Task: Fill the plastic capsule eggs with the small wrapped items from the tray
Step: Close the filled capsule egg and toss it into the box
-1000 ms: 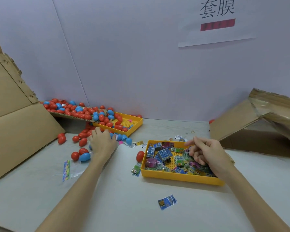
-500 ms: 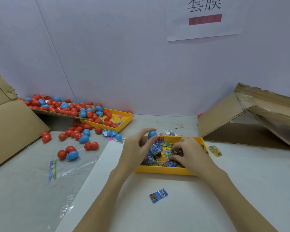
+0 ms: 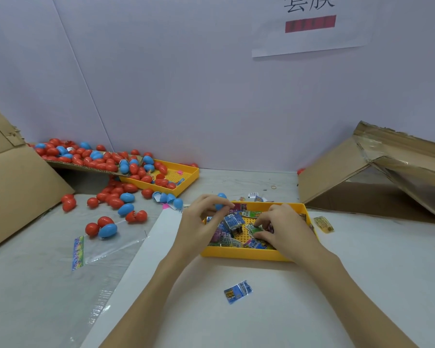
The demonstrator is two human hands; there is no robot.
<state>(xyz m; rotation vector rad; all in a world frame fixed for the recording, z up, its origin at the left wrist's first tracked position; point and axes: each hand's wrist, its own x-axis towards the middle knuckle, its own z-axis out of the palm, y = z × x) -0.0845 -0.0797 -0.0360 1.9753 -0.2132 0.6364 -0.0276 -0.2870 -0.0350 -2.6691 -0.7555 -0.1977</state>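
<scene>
both hands work over the near yellow tray (image 3: 246, 254) of wrapped items (image 3: 232, 223), the left one carrying a blue capsule egg (image 3: 221, 204).

far left of that tray a heap of red and blue eggs (image 3: 91, 156) spills off a cardboard flap into a second yellow tray (image 3: 186, 178), with loose eggs (image 3: 106, 228) and a clear printed bag (image 3: 106, 243) nearer. at the near tray's left end the left hand (image 3: 201, 222) pinches the blue egg in thumb and fingertips, above the far-left corner. the right hand (image 3: 285, 228) curls down inside the tray's right half, fingertips closed on a small wrapped packet (image 3: 258, 228) among the pile. a blue packet (image 3: 237, 291) lies on the table in front of the tray, a yellow packet (image 3: 323, 223) just beyond its right end, and a torn cardboard box (image 3: 377, 172) further right.
</scene>
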